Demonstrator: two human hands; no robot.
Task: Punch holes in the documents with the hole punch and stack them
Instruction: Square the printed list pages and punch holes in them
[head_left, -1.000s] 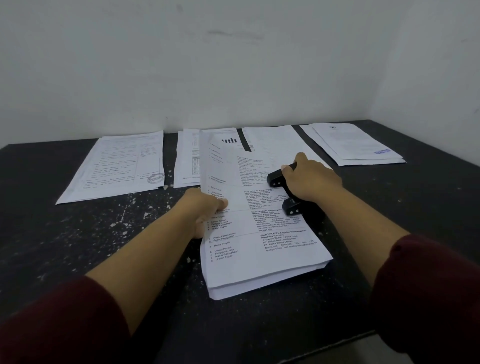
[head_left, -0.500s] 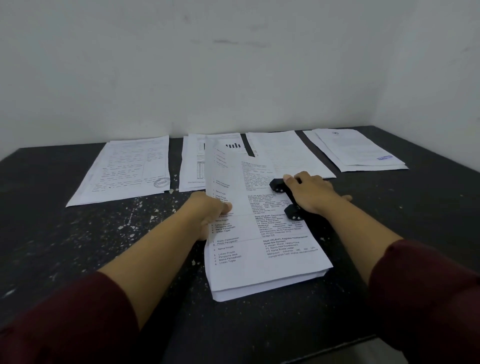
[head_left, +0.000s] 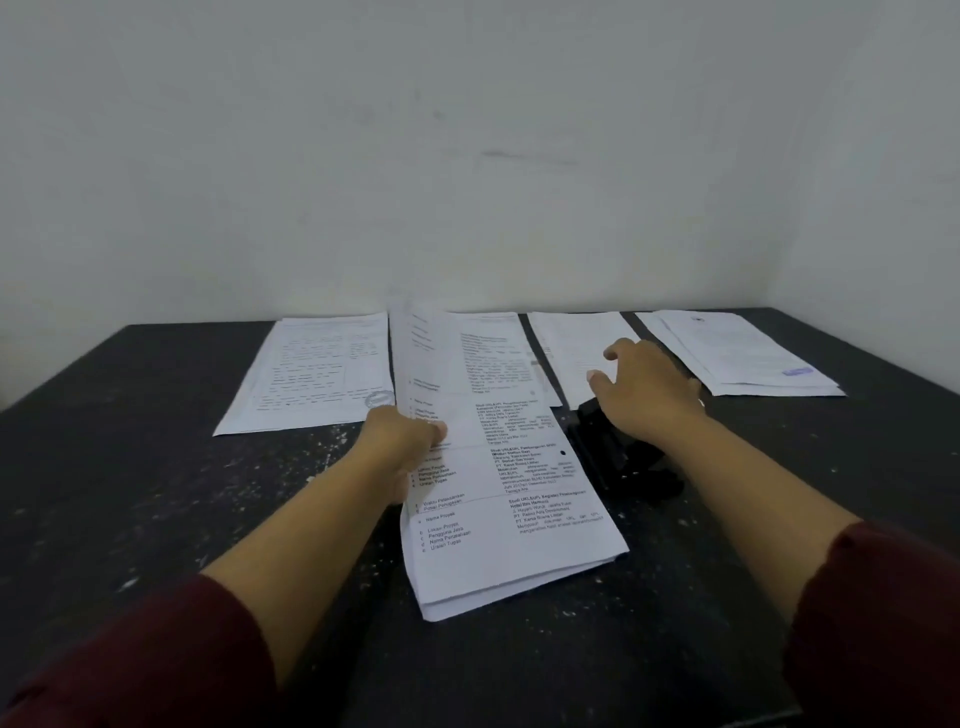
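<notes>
A thick stapled-looking document (head_left: 498, 499) of printed white pages lies in the middle of the dark table. My left hand (head_left: 402, 436) grips its left edge, thumb on top, and the far end of the pages is lifted. A punched hole shows near its right edge. The black hole punch (head_left: 618, 457) sits just right of the document, apart from the paper. My right hand (head_left: 644, 387) hovers over the punch's far end with fingers spread, holding nothing, reaching over a white sheet (head_left: 582, 353).
Other paper stacks lie along the back: one with a round stamp (head_left: 311, 374) at the left, one with a blue mark (head_left: 737, 353) at the right. White walls close the back and right. The black table (head_left: 156, 493) is speckled with paper bits.
My right hand has let go of the hole punch and lifted forward with fingers apart. The document has slid left out of the punch, with its far end raised. The camera tilted up.
</notes>
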